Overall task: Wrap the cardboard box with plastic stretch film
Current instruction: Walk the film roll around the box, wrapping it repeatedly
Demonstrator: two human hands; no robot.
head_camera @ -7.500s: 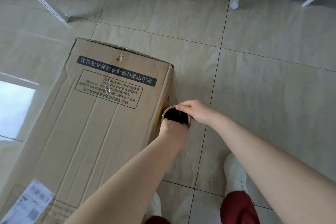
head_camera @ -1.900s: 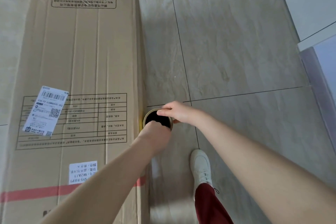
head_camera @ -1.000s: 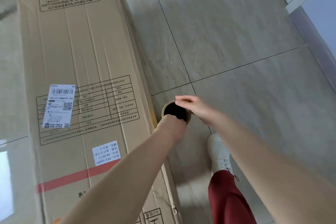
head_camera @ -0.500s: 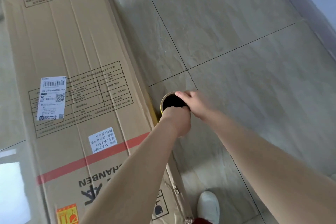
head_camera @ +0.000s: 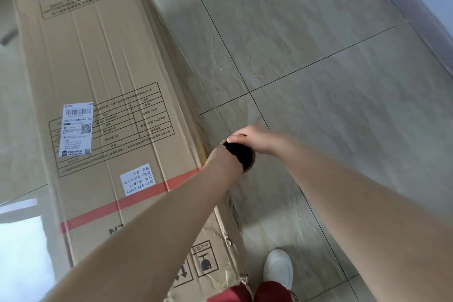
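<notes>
Mid-wrap, my left hand point(head_camera: 224, 163) and right hand point(head_camera: 255, 140) both grip the film roll point(head_camera: 242, 157) beside the cardboard box point(head_camera: 105, 95); next, I reckon, comes rounding the near end with the film taut.

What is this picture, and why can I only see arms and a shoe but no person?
The camera sits on the person's head and looks down, so you see their own arms. A long cardboard box lies on the tiled floor, with a white shipping label stuck on top. Beside the box, the left hand and right hand both hold the top of a roll of stretch film; the dark circle is its hollow middle. The white shoe is the person's.
</notes>
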